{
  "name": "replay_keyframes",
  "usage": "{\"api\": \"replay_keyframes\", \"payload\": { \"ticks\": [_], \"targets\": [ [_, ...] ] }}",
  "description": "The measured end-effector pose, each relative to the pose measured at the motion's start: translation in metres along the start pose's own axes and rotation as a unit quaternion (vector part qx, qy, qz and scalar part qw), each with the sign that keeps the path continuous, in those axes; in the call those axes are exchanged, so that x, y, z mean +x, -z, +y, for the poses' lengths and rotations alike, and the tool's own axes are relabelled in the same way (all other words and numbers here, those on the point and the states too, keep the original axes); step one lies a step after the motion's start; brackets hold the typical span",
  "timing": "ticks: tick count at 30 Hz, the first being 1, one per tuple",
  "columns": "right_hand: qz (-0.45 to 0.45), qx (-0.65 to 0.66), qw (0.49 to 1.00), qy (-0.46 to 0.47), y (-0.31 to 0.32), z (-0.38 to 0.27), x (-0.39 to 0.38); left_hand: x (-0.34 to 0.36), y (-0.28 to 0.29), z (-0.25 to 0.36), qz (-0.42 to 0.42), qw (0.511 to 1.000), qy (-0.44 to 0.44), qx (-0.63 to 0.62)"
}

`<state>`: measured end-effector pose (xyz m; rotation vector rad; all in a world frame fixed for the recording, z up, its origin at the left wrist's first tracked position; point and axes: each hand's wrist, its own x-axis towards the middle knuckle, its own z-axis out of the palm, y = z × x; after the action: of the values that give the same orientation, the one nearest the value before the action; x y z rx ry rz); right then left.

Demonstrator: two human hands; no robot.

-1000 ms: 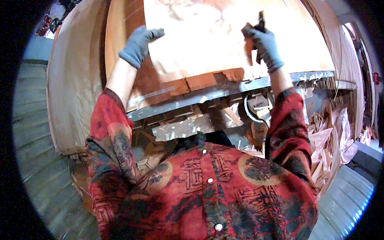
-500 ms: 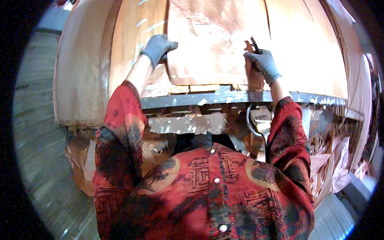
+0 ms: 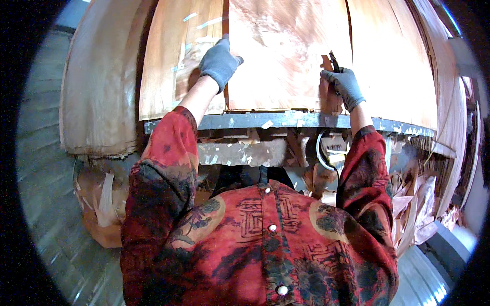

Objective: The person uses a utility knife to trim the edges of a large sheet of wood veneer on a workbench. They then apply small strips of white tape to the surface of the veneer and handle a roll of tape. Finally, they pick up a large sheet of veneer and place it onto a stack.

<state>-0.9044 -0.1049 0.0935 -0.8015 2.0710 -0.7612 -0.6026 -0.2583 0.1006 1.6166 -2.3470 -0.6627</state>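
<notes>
Pale wood sheet (image 3: 286, 66) lay flat between two neighbouring panels (image 3: 395, 66), just behind the grey bench edge (image 3: 301, 120). The left hand (image 3: 219, 65), thumb spread, was over its left margin; the right hand (image 3: 344, 86) gripped a dark tool (image 3: 334, 62). Placement appeared largely done; the right seam (image 3: 349, 25) looked unjoined.

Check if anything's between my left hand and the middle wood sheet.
Nothing visible is: your gloved left hand reaches over the left edge of the middle wood sheet; whether it touches, I can't tell.
</notes>
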Motion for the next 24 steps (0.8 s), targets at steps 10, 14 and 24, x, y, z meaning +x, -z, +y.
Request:
{"api": "replay_keyframes", "payload": {
  "ticks": [10,14,24],
  "targets": [
    [-0.029,-0.157,0.987,0.027,0.013,-0.007,0.009,0.007,-0.001,-0.007,-0.045,0.995,-0.021,-0.085],
    [-0.054,-0.128,0.99,0.013,0.016,-0.009,0.009,0.008,-0.002,-0.011,-0.029,0.995,-0.047,-0.086],
    [-0.026,-0.197,0.98,0.015,0.01,-0.011,0.014,-0.012,0.016,0.05,0.059,0.907,-0.089,0.408]
  ]
}}
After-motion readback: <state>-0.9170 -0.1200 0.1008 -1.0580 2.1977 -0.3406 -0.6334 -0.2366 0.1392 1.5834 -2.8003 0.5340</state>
